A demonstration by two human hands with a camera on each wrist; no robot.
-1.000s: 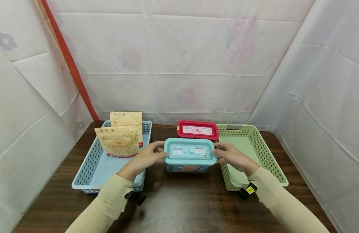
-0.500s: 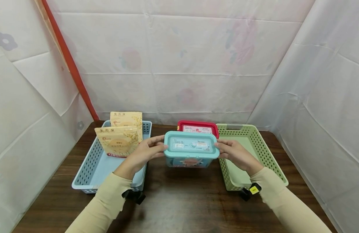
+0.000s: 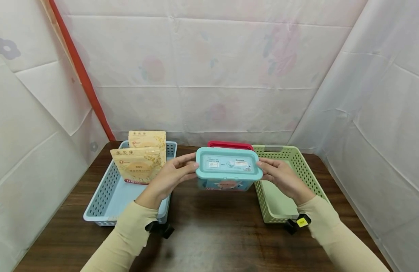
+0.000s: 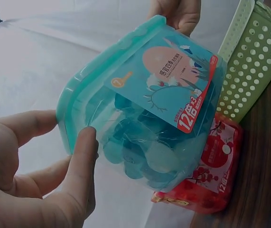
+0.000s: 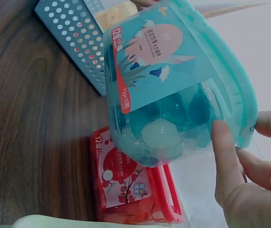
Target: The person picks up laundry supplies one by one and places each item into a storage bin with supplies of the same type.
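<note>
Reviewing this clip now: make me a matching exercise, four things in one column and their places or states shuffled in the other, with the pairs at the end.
Things
1. Teal tub
2. Red tub
3. Yellow pouches
4. Green basket

Places or states
A. Standing in the blue basket
B. Farthest to the person's right of the four
C. Held at its ends by the left hand and right hand
D. Mostly hidden in the head view

Pairs: 1-C, 2-D, 3-A, 4-B

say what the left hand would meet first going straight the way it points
The teal tub, which the left hand holds by one end; beyond it, perhaps the red tub, though depth is unclear.
</note>
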